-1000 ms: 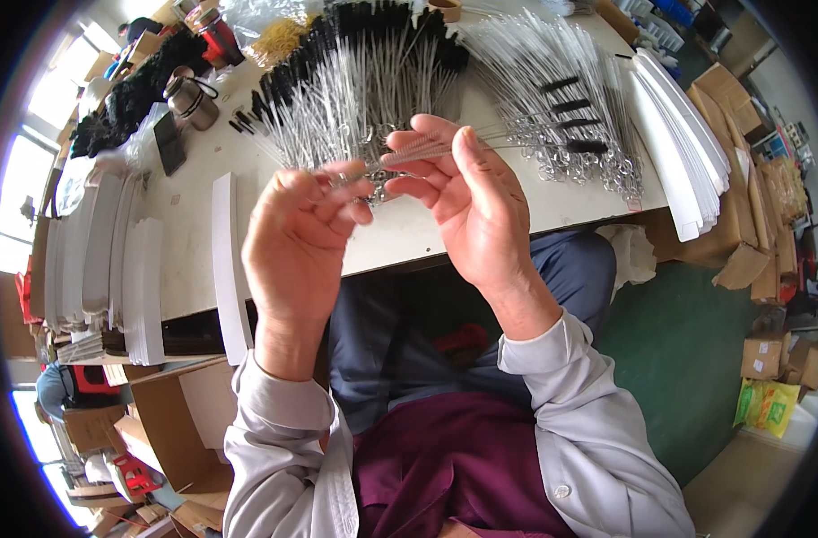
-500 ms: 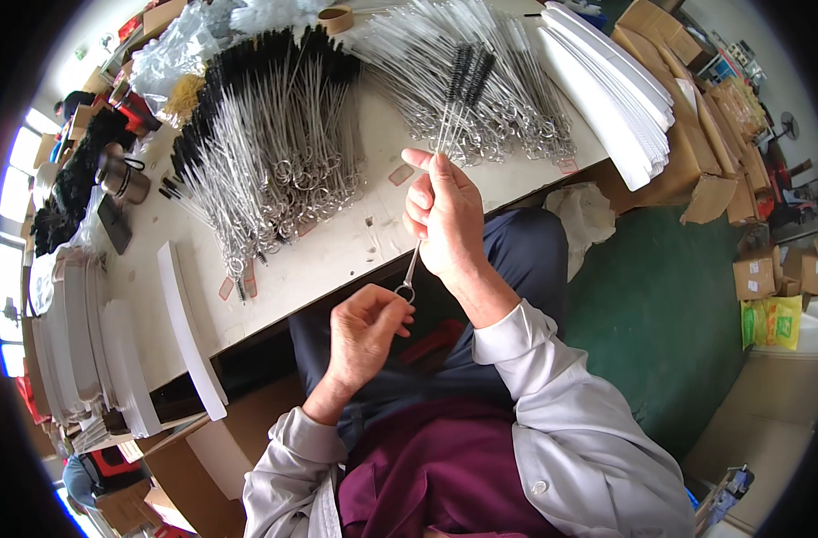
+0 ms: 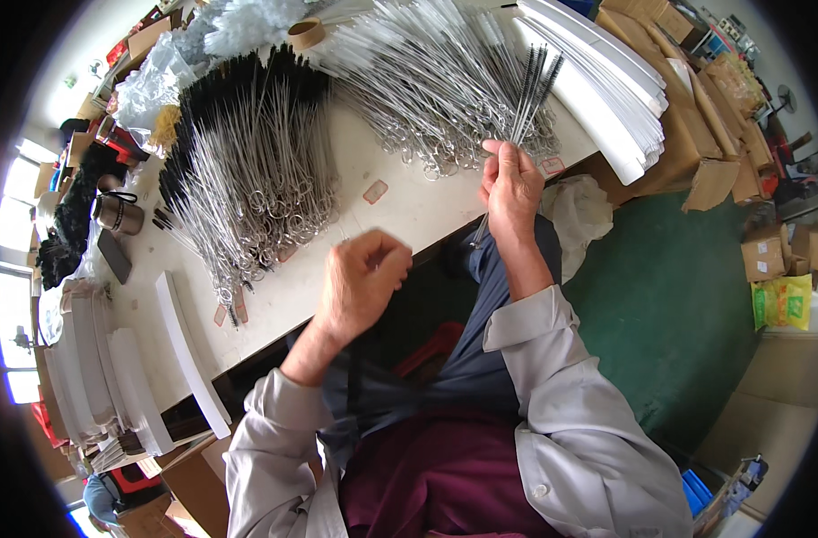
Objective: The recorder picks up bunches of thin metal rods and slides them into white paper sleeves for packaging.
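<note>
My right hand (image 3: 515,190) is closed around a small bundle of wire-handled brushes. Their black bristle ends (image 3: 536,85) point up and away, over the right-hand pile, and the looped handle ends (image 3: 479,235) stick out below the fist. My left hand (image 3: 360,285) is apart from it, slightly blurred, with fingers curled in and nothing visible in them. It hovers by the table's front edge, near a large pile of black-bristled brushes (image 3: 256,152) whose ring ends face me. Farther right lies a second pile, of brushes with clear-sleeved far ends (image 3: 418,72).
White strips (image 3: 597,85) are stacked at the table's right, beside cardboard boxes (image 3: 696,117). More strips (image 3: 95,359) stand at the left, with one lone strip (image 3: 189,354). A metal mug (image 3: 117,213), a tape roll (image 3: 306,33) and plastic bags (image 3: 149,90) sit farther back.
My right hand has moved right with the brushes. My left hand has let go of the ring end it held and moved up toward the table.
</note>
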A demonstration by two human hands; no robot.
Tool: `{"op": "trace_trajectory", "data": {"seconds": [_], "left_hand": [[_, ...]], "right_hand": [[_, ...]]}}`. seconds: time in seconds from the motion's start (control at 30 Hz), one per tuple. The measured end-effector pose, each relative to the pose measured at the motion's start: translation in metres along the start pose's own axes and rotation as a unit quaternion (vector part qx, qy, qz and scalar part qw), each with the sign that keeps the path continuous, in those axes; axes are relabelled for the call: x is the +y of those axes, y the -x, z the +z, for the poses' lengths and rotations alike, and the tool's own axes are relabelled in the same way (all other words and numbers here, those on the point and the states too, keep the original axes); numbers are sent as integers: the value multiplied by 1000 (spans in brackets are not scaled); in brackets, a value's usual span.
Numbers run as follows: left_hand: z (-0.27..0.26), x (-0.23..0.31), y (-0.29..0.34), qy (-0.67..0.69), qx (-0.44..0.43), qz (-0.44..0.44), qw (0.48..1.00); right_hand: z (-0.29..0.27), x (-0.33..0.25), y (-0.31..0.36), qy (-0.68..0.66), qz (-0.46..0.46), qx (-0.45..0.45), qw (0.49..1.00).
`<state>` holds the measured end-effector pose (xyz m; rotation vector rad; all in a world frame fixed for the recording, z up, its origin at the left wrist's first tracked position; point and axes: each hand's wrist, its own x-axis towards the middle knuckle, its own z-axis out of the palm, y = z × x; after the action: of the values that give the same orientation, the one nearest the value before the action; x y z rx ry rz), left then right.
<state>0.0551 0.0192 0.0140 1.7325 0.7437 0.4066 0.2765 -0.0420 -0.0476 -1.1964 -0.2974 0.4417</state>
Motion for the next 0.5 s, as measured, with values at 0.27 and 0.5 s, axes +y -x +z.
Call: {"op": "trace_trajectory", "data": {"seconds": [0.27, 0.5], "left_hand": [[11, 17, -121, -164, 63, 127, 976], [32, 22, -168, -293, 73, 29, 953]], "right_hand": [[9, 9, 1, -3, -81, 2, 997], [10, 7, 6, 27, -92, -6, 995]]}}
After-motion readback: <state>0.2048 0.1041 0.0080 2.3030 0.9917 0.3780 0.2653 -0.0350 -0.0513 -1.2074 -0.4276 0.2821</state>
